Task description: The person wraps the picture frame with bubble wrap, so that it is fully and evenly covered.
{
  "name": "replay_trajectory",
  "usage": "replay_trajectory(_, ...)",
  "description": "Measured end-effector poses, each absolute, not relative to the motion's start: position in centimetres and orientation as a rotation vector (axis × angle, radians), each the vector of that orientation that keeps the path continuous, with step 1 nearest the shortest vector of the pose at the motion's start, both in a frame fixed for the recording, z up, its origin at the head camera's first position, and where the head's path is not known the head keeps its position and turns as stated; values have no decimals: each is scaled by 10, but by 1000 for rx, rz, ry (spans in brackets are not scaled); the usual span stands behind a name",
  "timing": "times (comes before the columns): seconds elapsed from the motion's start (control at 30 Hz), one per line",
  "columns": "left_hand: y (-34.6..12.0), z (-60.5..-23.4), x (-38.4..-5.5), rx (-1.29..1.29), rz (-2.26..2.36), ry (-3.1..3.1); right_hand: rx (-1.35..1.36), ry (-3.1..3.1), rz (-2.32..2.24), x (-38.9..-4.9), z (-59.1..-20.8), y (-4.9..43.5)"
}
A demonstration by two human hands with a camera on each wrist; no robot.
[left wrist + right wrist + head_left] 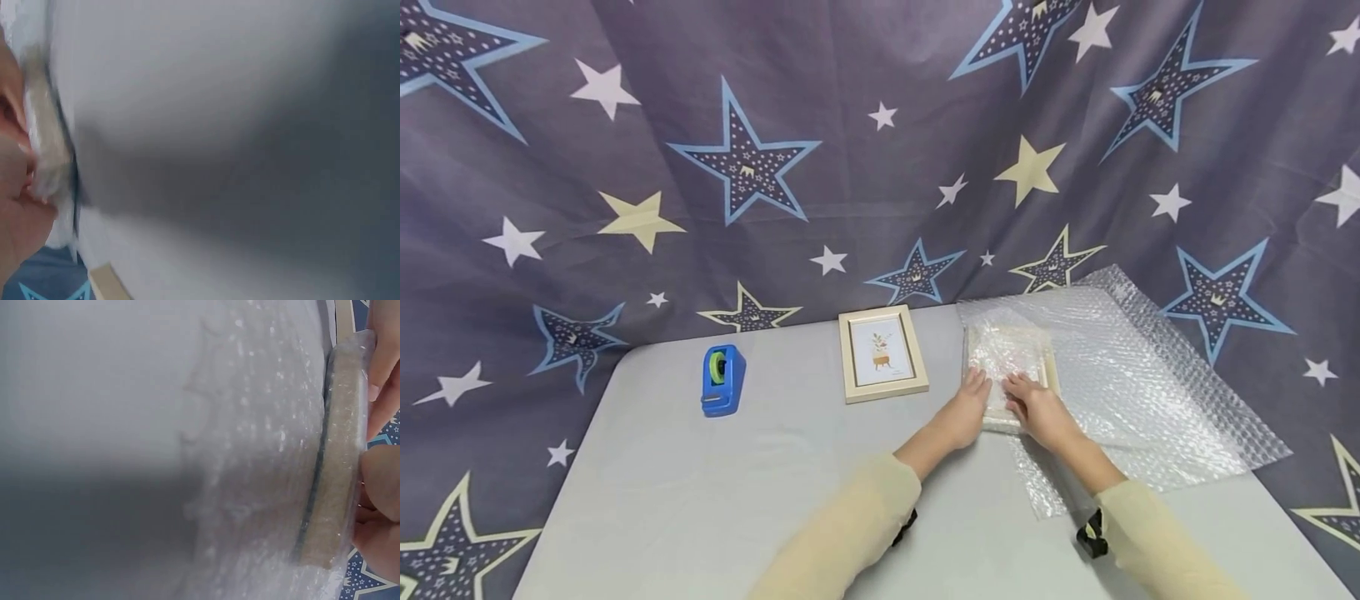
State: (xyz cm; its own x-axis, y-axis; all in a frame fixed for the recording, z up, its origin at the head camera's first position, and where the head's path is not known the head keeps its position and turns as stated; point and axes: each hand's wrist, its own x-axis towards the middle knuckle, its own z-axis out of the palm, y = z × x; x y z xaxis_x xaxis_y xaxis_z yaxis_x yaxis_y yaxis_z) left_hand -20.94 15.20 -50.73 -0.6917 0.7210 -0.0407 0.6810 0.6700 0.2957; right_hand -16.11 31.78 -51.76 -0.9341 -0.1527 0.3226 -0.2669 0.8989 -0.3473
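A picture frame [1051,372] with a light wooden edge lies under clear bubble wrap [1120,367], right of the table's middle. My left hand [962,414] rests on the wrap at the frame's left side, fingers pointing away from me. On the near part of the same wrapped frame, my right hand [1041,410] touches the wrap with its fingertips. In the right wrist view the frame's edge [337,456] shows through the film, close beside both hands. The picture inside is mostly hidden.
A second framed picture [848,358] lies to the left, near the back edge. Farther left stands a blue tape dispenser [722,400] with a green roll. Loose wrap spreads right over the grey table [700,500]. A star-patterned curtain [850,142] hangs behind.
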Motion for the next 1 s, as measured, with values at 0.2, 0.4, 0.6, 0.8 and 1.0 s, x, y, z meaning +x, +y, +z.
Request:
replay_trajectory(0.2,164,-506,-191,1092,303,2804,304,-2775,558,-159,-517,319)
replay_trajectory(0.4,170,-508,-183,1090,246,2823,297,-2757,522,-160,-517,322)
replay_trajectory(0.6,167,-509,-186,1087,142,2801,329,-2749,516,-163,-517,322)
replay_trajectory(0.8,167,-507,-195,1084,94,2830,345,-2756,483,-165,-515,323)
replay_trajectory(1.0,168,-507,-200,1096,67,2820,365,-2756,552,-165,-517,325)
